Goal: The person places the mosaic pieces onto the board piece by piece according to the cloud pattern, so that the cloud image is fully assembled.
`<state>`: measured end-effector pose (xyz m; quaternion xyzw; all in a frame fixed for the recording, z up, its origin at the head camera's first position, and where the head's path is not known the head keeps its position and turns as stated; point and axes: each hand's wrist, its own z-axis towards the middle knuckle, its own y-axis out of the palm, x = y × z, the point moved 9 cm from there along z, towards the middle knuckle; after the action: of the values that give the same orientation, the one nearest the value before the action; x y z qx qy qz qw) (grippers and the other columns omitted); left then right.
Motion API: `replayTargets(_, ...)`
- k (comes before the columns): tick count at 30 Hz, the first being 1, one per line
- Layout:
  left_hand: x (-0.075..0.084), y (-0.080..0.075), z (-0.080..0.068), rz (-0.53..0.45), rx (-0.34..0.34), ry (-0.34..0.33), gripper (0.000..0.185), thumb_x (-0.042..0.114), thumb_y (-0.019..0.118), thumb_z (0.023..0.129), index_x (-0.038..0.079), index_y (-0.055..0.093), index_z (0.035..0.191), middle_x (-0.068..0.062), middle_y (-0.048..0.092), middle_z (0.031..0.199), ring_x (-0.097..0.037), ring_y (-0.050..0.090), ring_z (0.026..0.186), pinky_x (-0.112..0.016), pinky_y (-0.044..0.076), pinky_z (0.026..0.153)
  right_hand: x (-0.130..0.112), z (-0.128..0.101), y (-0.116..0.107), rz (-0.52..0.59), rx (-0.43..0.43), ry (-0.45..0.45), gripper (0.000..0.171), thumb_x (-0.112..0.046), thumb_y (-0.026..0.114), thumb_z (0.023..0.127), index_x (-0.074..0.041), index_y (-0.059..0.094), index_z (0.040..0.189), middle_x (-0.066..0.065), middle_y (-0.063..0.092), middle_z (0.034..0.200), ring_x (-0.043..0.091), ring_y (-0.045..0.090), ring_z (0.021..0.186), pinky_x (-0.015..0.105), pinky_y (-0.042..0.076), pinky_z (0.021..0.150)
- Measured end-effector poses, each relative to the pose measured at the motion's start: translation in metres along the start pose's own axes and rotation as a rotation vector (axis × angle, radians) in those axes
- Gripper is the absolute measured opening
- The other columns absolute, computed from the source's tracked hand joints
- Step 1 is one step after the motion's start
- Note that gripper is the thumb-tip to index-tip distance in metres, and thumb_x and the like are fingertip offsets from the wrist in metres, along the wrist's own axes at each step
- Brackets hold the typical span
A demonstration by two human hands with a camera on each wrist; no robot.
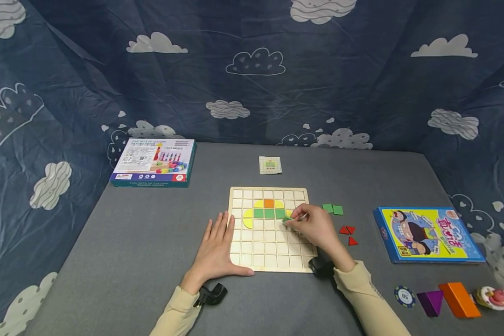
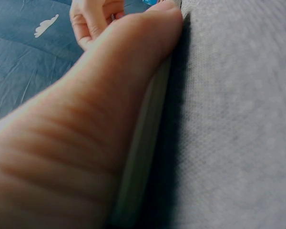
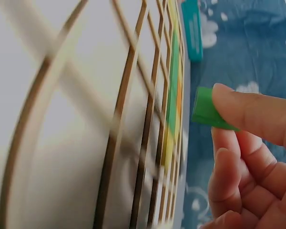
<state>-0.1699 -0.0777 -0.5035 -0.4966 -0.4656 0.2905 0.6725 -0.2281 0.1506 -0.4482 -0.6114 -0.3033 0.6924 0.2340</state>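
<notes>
My right hand [image 1: 315,226] pinches a green square tile [image 3: 205,106] between thumb and fingers, over the right part of a wooden grid board [image 1: 273,254]. My left hand [image 1: 216,249] lies at the board's lower left corner, fingers straight along the left edge and thumb along the near edge. On the board sits a row of green tiles [image 1: 269,213], with an orange tile [image 1: 269,203] above the middle one. Yellow rounded pieces [image 1: 248,219] flank both; the right one is partly hidden by my right hand.
Right of the board lie two green tiles [image 1: 338,210] and three red triangles [image 1: 353,241]. A small pattern card [image 1: 270,165] lies behind it. Boxes stand at back left [image 1: 153,163] and right [image 1: 430,235]. Near right are a poker chip [image 1: 404,296], purple [image 1: 430,302] and orange [image 1: 459,299] blocks and a figurine [image 1: 495,297].
</notes>
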Motion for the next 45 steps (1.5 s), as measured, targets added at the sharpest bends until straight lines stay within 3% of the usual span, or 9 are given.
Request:
replayTargets(7,0.000,0.000,0.000,0.032,-0.001,-0.005,0.140,0.086,0.061,0.053,0.000,0.009,0.151,-0.018,0.004,0.156,-0.028,-0.001,0.143,-0.045,-0.001,0.113,-0.027,0.007,0.033,0.005,-0.095,-0.017,0.011,-0.016,0.080,0.077,-0.013,0.069,0.078,-0.006,0.062,0.069,0.013,0.046,0.050,0.029,0.037,0.047)
replayTargets(16,0.000,0.001,0.000,0.041,0.007,0.000,0.140,0.089,0.057,0.053,0.001,0.009,0.151,-0.018,0.004,0.156,-0.029,0.000,0.143,-0.046,0.000,0.113,-0.043,0.014,0.054,-0.026,-0.112,-0.073,0.006,-0.014,0.078,0.079,-0.015,0.072,0.079,-0.009,0.063,0.070,0.010,0.046,0.051,0.028,0.038,0.050)
replayTargets(35,0.001,-0.001,0.000,0.039,0.013,0.003,0.140,0.088,0.060,0.053,0.000,0.010,0.151,-0.019,0.005,0.156,-0.030,0.001,0.143,-0.047,0.001,0.113,-0.044,0.020,0.060,-0.100,-0.116,-0.074,0.007,-0.014,0.077,0.079,-0.017,0.073,0.075,-0.009,0.061,0.071,0.009,0.053,0.064,0.031,0.043,0.060)
replayTargets(45,0.000,0.000,0.000,0.018,0.006,0.001,0.139,0.087,0.059,0.055,0.001,0.009,0.151,-0.018,0.004,0.156,-0.029,-0.001,0.143,-0.045,-0.002,0.112,-0.049,0.021,0.060,-0.159,-0.099,-0.068,0.013,-0.016,0.078,0.078,-0.015,0.069,0.068,-0.009,0.055,0.061,0.008,0.049,0.057,0.029,0.040,0.055)
